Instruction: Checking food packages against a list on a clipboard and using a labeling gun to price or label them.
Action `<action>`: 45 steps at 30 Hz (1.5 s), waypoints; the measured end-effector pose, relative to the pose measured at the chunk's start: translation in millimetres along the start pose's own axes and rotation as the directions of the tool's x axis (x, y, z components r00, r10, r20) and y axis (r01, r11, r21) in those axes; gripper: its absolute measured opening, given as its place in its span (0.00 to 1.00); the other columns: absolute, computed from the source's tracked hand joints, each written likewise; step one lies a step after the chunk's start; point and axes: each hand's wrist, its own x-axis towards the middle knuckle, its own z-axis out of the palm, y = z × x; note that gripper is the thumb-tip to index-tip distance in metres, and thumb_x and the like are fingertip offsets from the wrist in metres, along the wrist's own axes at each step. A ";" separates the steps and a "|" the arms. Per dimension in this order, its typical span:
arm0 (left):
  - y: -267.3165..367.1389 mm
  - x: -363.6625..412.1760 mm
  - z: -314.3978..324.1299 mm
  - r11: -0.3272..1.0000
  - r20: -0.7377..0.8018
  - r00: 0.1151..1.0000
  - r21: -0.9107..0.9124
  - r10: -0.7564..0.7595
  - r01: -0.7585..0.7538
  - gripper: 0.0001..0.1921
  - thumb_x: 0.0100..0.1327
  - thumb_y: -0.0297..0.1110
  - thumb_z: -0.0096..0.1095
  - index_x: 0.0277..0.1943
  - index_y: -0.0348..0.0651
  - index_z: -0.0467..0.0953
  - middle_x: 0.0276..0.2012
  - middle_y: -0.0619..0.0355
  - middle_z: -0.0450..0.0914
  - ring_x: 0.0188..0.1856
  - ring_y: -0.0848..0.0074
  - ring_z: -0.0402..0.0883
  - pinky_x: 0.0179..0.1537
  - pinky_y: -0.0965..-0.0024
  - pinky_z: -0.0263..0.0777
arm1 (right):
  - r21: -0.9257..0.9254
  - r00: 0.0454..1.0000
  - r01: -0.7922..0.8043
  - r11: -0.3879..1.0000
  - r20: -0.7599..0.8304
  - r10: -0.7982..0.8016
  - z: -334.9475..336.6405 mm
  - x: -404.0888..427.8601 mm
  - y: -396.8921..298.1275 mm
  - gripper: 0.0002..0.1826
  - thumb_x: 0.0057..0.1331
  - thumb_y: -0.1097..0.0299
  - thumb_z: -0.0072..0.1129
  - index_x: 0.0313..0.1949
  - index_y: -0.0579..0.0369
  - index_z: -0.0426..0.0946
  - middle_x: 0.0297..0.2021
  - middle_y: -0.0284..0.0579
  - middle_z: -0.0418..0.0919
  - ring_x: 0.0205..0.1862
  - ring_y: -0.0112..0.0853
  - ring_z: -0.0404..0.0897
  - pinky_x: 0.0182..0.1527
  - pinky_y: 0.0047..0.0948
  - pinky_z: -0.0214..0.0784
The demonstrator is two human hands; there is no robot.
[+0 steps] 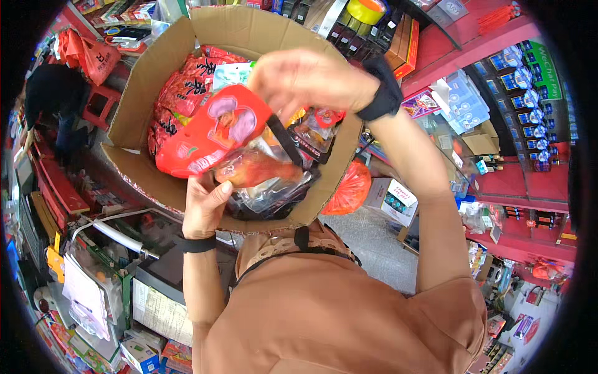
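A deep cardboard box [154,79] with raised flaps is in front of me. My left hand [205,203] is at its near side, thumb over the edge of a clear plastic food packet [257,170] that shows a brown, drumstick-like piece. Against that lies a red packet [215,133] printed with a cartoon figure; whether the two are joined I cannot tell. Over the far right part of the box is my right hand [303,79], blurred, with its fingertips partly hidden. Below it sits a dark packet with a clear window [315,133]. Red packets [184,89] with black writing fill the box's left side.
Rolls of yellow tape [366,10] rest on dark boxes behind the carton. An orange-red plastic bag [348,189] and a white carton [390,198] stand to the right, near red shelves [504,180]. At far left, a person in dark clothes [56,98] bends by a red stool [100,105].
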 end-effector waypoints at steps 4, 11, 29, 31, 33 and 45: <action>-4.4 -12.2 12.2 0.997 -0.157 0.986 0.045 0.061 -0.055 0.32 0.52 0.28 0.62 0.59 0.35 0.55 0.55 0.54 0.65 0.56 0.69 0.65 0.56 0.66 0.58 | -0.498 0.982 -0.012 0.867 -0.171 -0.084 -87.3 3.9 19.8 0.15 0.64 0.59 0.46 0.40 0.58 0.72 0.39 0.43 0.76 0.35 0.28 0.77 0.38 0.23 0.69; -1.8 -45.1 5.2 0.994 -0.296 0.953 -0.108 -0.059 0.028 0.28 0.58 0.35 0.55 0.58 0.34 0.56 0.53 0.53 0.67 0.55 0.71 0.65 0.57 0.67 0.55 | -0.979 0.985 -0.167 0.120 -0.160 0.067 -78.6 -5.1 149.6 0.07 0.47 0.75 0.53 0.28 0.52 0.73 0.26 0.44 0.76 0.32 0.43 0.74 0.33 0.39 0.66; -25.3 -40.6 -16.6 0.938 -0.423 0.898 -0.344 -0.120 -0.037 0.21 0.63 0.34 0.48 0.57 0.43 0.56 0.51 0.59 0.66 0.54 0.74 0.65 0.53 0.66 0.63 | -0.888 0.896 -0.441 -0.134 -0.426 -0.126 -130.7 -13.0 180.2 0.14 0.48 0.66 0.60 0.36 0.50 0.71 0.33 0.43 0.73 0.42 0.40 0.70 0.43 0.44 0.61; -27.4 -40.3 -17.5 0.936 -0.414 0.903 -0.349 -0.112 -0.044 0.21 0.63 0.34 0.47 0.57 0.43 0.56 0.51 0.59 0.66 0.54 0.73 0.66 0.53 0.66 0.64 | -0.880 0.888 -0.459 -0.119 -0.455 -0.066 -135.1 -14.0 182.7 0.12 0.49 0.66 0.59 0.34 0.51 0.73 0.33 0.43 0.74 0.42 0.40 0.71 0.43 0.44 0.61; -29.9 -41.4 -20.1 0.948 -0.429 0.897 -0.317 -0.109 -0.037 0.21 0.63 0.34 0.47 0.58 0.42 0.56 0.52 0.58 0.66 0.54 0.73 0.66 0.53 0.65 0.64 | -0.936 0.944 -0.321 -0.144 -0.306 -0.121 -129.8 -18.1 179.2 0.08 0.50 0.65 0.59 0.28 0.52 0.74 0.28 0.46 0.75 0.38 0.41 0.74 0.39 0.44 0.62; -26.2 -41.0 -19.1 0.952 -0.410 0.908 -0.300 -0.080 -0.052 0.17 0.63 0.33 0.46 0.54 0.44 0.59 0.49 0.58 0.68 0.52 0.72 0.68 0.52 0.64 0.64 | -0.063 0.787 -0.166 0.984 -0.610 0.094 -67.5 -35.9 122.6 0.07 0.58 0.67 0.56 0.27 0.56 0.72 0.23 0.34 0.75 0.22 0.18 0.72 0.23 0.17 0.64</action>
